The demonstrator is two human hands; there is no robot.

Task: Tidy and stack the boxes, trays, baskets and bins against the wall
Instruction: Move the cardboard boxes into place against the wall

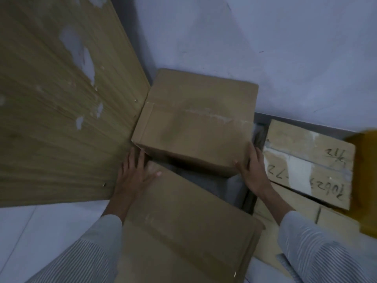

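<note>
Wood-grain panel (pixel 61 119) leans on my left; taped cardboard box (pixel 195 121) sits in the corner vs the wall (pixel 265 48). Looks stiff, prob fairly heavy, so I take it at the lower front corners. Left hand (pixel 134 174) is flat, fingers straight, at its left corner; right hand (pixel 252 170) curls round the right corner. Count: 4 cardboard boxes, 1 panel, 2 hands.

The view is dim and bluish, with soft, flat light and no glare. A dark shadow lies under the near edge of the box (pixel 195 123), and the whole frame is slightly soft. Wide-angle distortion bends lines at the edges, where a yellow object (pixel 365 180) at right is smeared with blur.
</note>
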